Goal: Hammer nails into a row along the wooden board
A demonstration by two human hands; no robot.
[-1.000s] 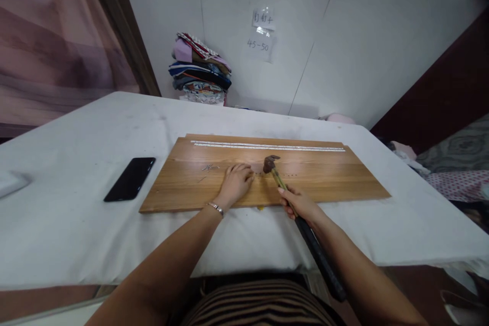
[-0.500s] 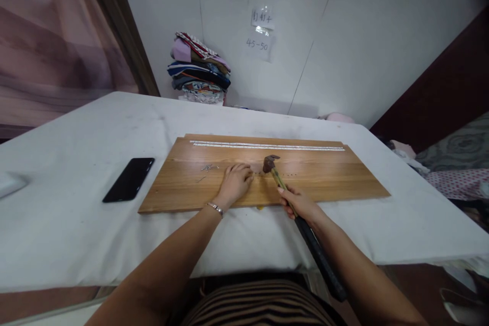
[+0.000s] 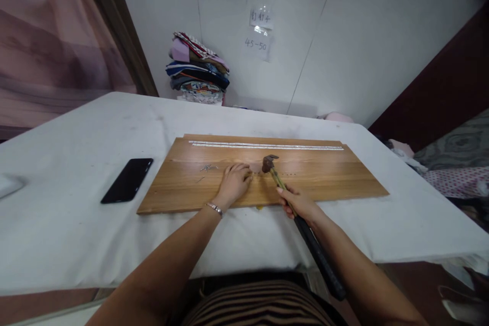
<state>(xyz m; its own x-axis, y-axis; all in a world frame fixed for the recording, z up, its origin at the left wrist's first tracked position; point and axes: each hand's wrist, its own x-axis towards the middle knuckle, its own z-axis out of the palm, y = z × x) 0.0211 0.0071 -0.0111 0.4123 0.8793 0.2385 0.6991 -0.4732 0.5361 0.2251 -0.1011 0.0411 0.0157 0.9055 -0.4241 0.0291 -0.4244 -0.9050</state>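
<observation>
vs earlier frame, only the view's drifted a bit. r hand (image 3: 300,204) grips hammer (image 3: 311,244) mid-handle, head ~ctr frame above/on board (image 3: 328,173) (can't tell which); l hand (image 3: 235,182) rests on board, fingers curled, can't tell if pinching anything. prob mid-nailing, next hit needs l fingers clear; nails (image 3: 207,167) loose ctr-left, no container seen.

Pale panelled wall (image 3: 355,30), vertical seams, two paper signs (image 3: 256,47) affixed. Pink curtain (image 3: 57,41) at left; dark red panel (image 3: 431,71) at right. White-covered table (image 3: 64,163) below wall.
</observation>
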